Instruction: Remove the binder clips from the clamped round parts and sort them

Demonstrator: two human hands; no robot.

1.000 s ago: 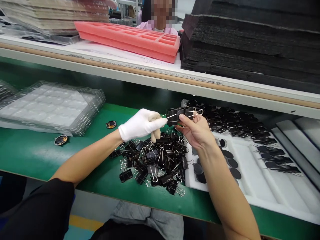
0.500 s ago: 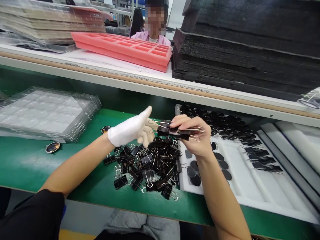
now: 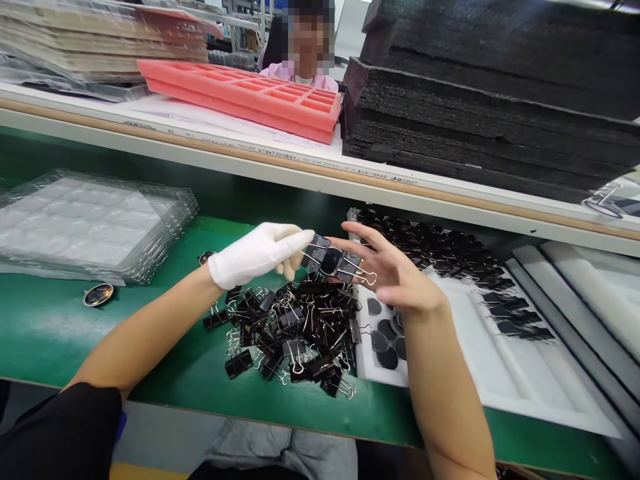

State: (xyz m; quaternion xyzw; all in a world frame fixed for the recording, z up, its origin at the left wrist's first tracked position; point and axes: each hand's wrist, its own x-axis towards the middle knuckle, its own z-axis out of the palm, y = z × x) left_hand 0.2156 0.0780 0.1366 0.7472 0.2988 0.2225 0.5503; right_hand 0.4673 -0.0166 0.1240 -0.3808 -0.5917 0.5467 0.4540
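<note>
My left hand (image 3: 263, 251), in a white glove, pinches a black binder clip (image 3: 317, 251) between thumb and fingers. That clip and a second binder clip (image 3: 349, 267) grip opposite sides of a small round black disc (image 3: 331, 261). Close on the right is my bare right hand (image 3: 400, 270), fingers spread and thumb apart. Some of its fingertips pass behind the clips, so I cannot tell whether they touch. Below both hands lies a heap of loose black binder clips (image 3: 295, 320) with silver wire handles.
A white foam tray (image 3: 475, 347) on the right carries dark discs (image 3: 386, 359) and rows of clipped pieces (image 3: 440, 243). Stacked clear plastic trays (image 3: 95, 213) stand left, near a round lens (image 3: 99, 294). Above, a shelf (image 3: 240, 160) bears pink foam (image 3: 240, 93) and black foam sheets (image 3: 480, 100). Someone sits beyond.
The clipped disc has passed from my right hand to my left. My right fingers have loosened and spread, while the left thumb has come down onto a clip.
</note>
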